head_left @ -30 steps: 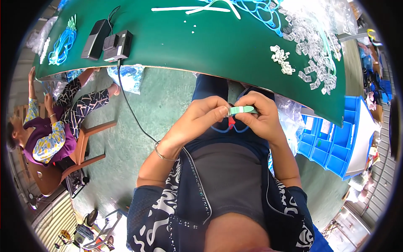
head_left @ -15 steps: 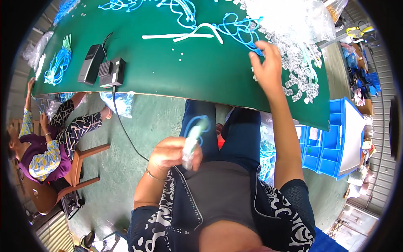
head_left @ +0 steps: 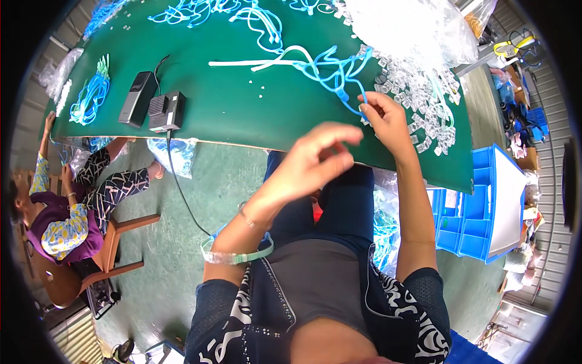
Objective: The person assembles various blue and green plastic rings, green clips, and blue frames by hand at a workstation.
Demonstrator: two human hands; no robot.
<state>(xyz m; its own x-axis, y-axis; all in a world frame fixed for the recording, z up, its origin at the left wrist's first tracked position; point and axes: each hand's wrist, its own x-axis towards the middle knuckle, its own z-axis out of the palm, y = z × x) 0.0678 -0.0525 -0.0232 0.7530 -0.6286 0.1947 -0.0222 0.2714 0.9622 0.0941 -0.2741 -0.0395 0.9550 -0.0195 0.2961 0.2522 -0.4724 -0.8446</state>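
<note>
My right hand [head_left: 390, 126] pinches the near end of a tangle of blue cords [head_left: 332, 71] between thumb and fingertips at the table's front right. The tangle rests on the green tabletop [head_left: 200, 91]. My left hand [head_left: 318, 159] is in the air over my lap, a little blurred, with thumb and fingers apart and nothing between them. Around my left forearm hangs a loop of pale green and blue strap [head_left: 233, 258] with a clear plastic piece on it. White strips [head_left: 248, 63] lie beside the tangle.
Small clear plastic clips [head_left: 427, 106] are heaped at the right, before a large clear bag [head_left: 412, 30]. More blue cords [head_left: 200, 12] lie at the back. A black device [head_left: 167, 112] trails a cable off the edge. Another person [head_left: 57, 212] sits at left; blue bins [head_left: 473, 206] stand right.
The strap loop has gone from my left fingers to around my forearm, and that hand has moved forward, open. My right hand has gripped the blue cords and drawn them nearer.
</note>
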